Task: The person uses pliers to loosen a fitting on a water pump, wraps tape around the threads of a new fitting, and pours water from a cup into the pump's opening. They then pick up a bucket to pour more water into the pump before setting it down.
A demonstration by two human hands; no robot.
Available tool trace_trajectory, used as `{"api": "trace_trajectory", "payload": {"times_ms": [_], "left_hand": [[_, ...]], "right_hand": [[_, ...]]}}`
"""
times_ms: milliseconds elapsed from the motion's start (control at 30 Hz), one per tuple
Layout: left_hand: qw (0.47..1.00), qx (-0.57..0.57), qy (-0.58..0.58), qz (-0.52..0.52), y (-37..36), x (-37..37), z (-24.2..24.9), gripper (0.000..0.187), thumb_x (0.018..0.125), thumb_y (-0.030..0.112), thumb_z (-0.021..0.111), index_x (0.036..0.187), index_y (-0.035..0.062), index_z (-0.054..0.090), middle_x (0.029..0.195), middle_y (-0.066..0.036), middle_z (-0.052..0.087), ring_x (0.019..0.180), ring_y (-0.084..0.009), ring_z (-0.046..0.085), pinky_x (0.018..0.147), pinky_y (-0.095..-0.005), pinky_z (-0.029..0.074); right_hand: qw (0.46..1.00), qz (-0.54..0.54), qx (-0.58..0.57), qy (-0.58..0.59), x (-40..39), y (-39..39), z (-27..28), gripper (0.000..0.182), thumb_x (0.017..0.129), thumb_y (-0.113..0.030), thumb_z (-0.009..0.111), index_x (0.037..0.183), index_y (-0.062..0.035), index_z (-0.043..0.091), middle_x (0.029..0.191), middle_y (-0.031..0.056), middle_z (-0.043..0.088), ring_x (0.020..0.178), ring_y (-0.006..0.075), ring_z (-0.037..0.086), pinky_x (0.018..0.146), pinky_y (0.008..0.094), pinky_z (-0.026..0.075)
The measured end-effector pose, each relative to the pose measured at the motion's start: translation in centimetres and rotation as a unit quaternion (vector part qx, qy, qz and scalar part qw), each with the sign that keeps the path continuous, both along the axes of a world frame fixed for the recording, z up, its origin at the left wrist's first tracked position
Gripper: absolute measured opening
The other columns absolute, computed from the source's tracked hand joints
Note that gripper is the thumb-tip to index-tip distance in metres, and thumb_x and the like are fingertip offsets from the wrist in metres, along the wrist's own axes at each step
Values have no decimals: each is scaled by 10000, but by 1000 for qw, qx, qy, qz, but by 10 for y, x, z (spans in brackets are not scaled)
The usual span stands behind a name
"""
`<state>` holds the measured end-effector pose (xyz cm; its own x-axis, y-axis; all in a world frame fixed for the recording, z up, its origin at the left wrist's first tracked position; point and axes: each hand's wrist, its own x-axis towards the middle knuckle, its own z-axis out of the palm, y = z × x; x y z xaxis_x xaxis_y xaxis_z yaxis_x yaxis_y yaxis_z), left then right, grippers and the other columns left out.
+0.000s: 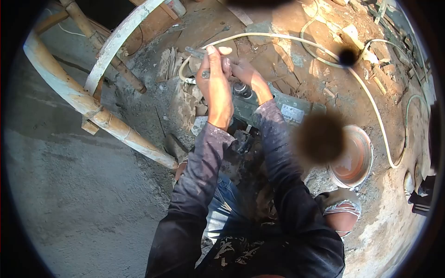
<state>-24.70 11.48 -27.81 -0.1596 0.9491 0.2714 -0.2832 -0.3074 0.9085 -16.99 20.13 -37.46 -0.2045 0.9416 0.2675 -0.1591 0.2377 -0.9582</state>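
My left hand (215,90) is raised in front of me, its fingers curled round a slim grey piece (194,52) whose tip sticks out past them. What kind of piece it is I cannot make out. Close against it on the right, my right hand (248,76) has its fingers bent in towards the left palm, and whatever they grip is hidden. Below both hands lies a green, dusty machine (243,110) with a white label (292,112) and a dark round fitting (242,89) on top. A pale hose (264,34) runs behind my hands.
Bamboo poles (104,118) form a frame at the left, over rough grey cement ground (83,185). At the right stands a round bucket (368,157) with reddish insides. Rubble and wood scraps (384,74) lie at the upper right. Dark blurred spots cover parts of the view.
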Motion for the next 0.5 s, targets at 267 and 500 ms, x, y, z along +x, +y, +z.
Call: {"api": "trace_trajectory", "payload": {"times_ms": [267,500], "left_hand": [[994,48,91,-39,40,-63,1,542,980,445,521,1383,94,428,1283,-113,459,1152,-198,458,949,-381,388],[937,137,259,-190,37,-58,3,1280,673,581,804,1558,161,-20,1592,-248,31,1491,-394,70,1185,-539,120]], "right_hand": [[999,-14,-6,47,2,-5,-12,260,995,-95,517,1232,13,519,927,49,664,788,104,582,733,261,481],[995,75,-9,67,8,-11,-2,274,1002,-105,535,1250,6,501,951,62,667,820,106,623,714,247,498]]}}
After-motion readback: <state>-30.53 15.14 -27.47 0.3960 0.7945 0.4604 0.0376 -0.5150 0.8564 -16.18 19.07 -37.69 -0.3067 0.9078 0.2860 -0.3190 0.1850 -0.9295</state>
